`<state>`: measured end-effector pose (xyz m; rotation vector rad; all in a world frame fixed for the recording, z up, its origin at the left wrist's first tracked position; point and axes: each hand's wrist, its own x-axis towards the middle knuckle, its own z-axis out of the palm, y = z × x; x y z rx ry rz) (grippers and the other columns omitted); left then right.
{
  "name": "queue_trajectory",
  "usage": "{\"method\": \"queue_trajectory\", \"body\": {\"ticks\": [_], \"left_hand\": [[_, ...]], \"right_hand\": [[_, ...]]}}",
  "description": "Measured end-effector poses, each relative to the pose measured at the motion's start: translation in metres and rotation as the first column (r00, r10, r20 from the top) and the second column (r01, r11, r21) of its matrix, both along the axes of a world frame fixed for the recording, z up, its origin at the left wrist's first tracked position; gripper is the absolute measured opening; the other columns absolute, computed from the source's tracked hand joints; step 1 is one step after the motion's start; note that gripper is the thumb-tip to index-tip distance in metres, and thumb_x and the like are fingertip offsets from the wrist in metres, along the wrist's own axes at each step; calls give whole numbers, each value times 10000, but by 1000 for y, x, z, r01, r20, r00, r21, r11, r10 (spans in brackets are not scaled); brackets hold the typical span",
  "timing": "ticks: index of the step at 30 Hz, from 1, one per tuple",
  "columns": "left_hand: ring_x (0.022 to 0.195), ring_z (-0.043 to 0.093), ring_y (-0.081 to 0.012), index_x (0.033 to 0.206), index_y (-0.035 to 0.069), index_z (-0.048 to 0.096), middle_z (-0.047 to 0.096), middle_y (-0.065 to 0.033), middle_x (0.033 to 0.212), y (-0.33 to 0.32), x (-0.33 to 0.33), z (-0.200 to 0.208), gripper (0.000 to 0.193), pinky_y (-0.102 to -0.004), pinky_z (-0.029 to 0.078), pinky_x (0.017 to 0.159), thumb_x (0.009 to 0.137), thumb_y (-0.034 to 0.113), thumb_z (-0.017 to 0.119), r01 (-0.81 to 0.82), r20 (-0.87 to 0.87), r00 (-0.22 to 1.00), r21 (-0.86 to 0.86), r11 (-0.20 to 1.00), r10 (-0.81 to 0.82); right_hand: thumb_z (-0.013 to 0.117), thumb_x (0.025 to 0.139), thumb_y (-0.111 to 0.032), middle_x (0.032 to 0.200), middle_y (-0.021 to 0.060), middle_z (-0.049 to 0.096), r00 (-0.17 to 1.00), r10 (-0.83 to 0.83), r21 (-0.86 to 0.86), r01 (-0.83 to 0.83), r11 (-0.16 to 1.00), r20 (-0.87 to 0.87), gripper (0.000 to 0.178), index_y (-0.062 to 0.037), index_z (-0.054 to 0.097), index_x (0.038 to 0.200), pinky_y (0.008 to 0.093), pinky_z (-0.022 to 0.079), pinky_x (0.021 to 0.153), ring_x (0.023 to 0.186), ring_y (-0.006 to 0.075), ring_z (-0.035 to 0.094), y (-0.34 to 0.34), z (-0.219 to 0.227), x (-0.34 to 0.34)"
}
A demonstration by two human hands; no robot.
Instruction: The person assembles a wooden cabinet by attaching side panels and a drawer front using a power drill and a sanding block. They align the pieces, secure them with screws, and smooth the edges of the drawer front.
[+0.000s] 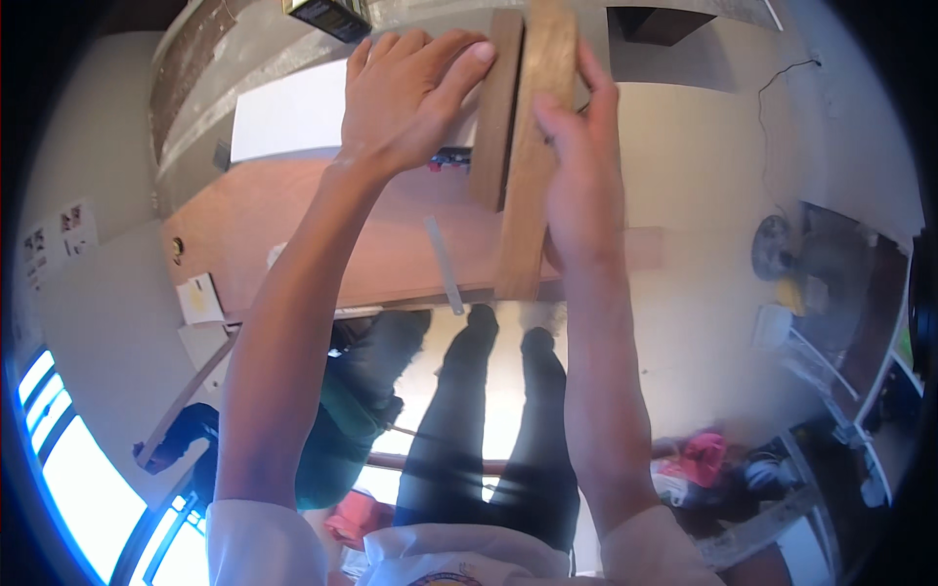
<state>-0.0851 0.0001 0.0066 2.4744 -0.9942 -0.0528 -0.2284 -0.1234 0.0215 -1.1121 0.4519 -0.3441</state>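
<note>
Right hand (586,186) gripping a pale wooden bar (535,161) at upper centre, left hand (403,93) beside a darker wooden bar (494,127), its grip unclear, reddish surface (391,239) mid-frame, dark box (329,14) at top edge, contents hidden.

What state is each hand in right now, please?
Left hand: open, thumb at the darker wooden strip.
Right hand: closed, holding the lighter wooden strip.

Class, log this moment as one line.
left hand: thumb beside dark wooden strip | right hand: holding lighter wooden strip | metal ruler: on table
</note>
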Motion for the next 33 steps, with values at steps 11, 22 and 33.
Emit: {"method": "queue_trajectory", "body": {"ticks": [11,22,33], "left_hand": [[1121,649,-366,1280,131,762,710,-186,1029,3,-9,6,537,-607,329,1174,1046,557,533,-82,23,996,-44,996,83],[1287,543,-372,1388,38,685,627,-187,1326,17,-57,43,577,-495,449,1102,884,296,797,1,-6,1000,-150,989,-2],[919,642,-163,1305,17,726,744,-85,1048,-7,-116,66,473,-307,507,809,841,74,799,-325,-131,934,77,943,333]], "right_hand": [[558,1057,-264,1637,204,391,973,-48,-143,15,990,-225,776,-51,208,1715,392,392,1195,1445,256,462,36,20,-33],[586,1036,-292,1542,132,451,830,-47,367,295,882,-556,791,-209,208,1726,383,485,1087,1289,224,554,83,-1,-194],[587,972,-319,1395,131,558,821,88,517,269,812,-565,830,-167,252,1716,381,514,1017,1137,212,612,80,-133,-334]]}}
